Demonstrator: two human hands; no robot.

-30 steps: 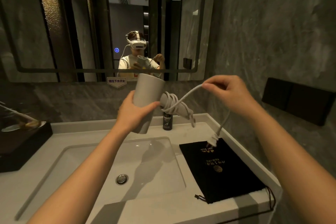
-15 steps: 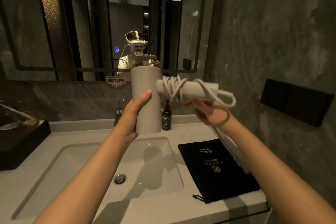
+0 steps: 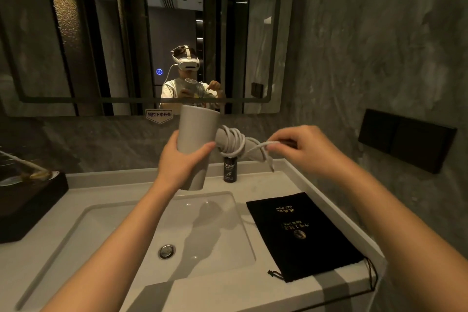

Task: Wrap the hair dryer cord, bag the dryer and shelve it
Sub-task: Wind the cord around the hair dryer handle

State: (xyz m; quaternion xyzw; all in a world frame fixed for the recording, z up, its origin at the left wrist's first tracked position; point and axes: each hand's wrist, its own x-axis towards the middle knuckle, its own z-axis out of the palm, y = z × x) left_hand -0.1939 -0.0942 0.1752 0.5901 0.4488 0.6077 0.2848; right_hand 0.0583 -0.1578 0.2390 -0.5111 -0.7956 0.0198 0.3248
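A pale grey hair dryer [image 3: 196, 132] is held upright above the sink, my left hand [image 3: 181, 161] gripping its barrel. Its handle sticks out to the right with the white cord [image 3: 234, 140] coiled around it in several turns. My right hand [image 3: 302, 149] pinches the loose end of the cord just right of the handle, above the counter. The black drawstring bag [image 3: 301, 233] with gold print lies flat on the counter right of the basin.
A white sink [image 3: 106, 225] with a metal drain lies below my arms. A small dark bottle [image 3: 230, 168] stands at the back of the counter. A dark tray [image 3: 30, 200] sits at left. A black wall panel [image 3: 405, 139] is at right. The mirror spans the wall ahead.
My right hand came up from under the handle and now pinches the cord end at the right. The dryer tilted and dropped slightly; another turn of cord lies on the handle.
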